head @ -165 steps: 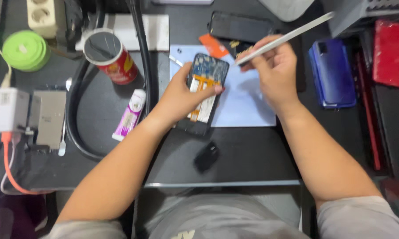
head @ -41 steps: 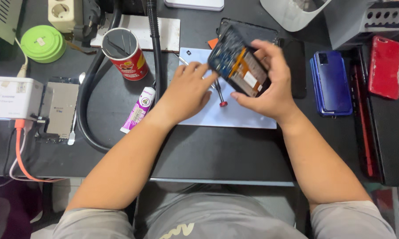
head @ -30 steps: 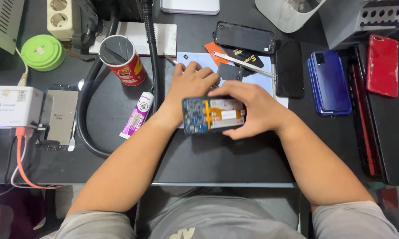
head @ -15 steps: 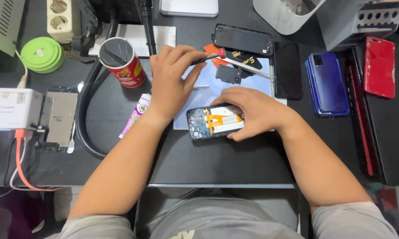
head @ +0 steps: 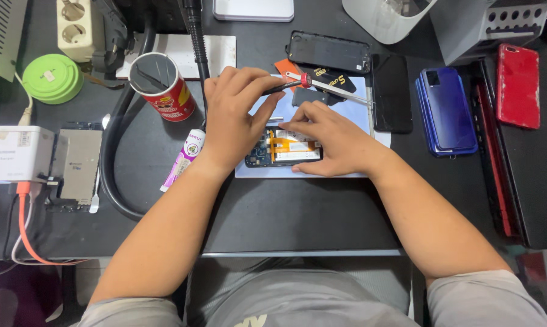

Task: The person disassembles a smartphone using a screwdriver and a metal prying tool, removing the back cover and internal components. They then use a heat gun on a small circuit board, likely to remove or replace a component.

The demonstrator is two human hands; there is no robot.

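An opened phone (head: 283, 147) with orange flex cables and bare boards lies flat on a pale blue mat (head: 346, 103) in the middle of the black desk. My right hand (head: 328, 136) rests over the phone's right part and steadies it. Just left of it, my left hand (head: 234, 115) grips a thin black screwdriver (head: 288, 83) with a red collar; the tool slants up to the right over the mat. A long metal tweezer (head: 340, 92) lies on the mat behind my right hand.
A red can (head: 162, 88) stands at the left beside a thick black hose (head: 113, 151) and a small pink-and-white tube (head: 183, 158). A black back cover (head: 328, 52), a dark phone (head: 391, 92), blue phones (head: 446, 109) and a red phone (head: 517, 85) lie to the right. White box (head: 16, 152) far left.
The phone was turned and laid flat on the mat. My left hand reached back and took up the screwdriver, and my right hand now presses on the phone.
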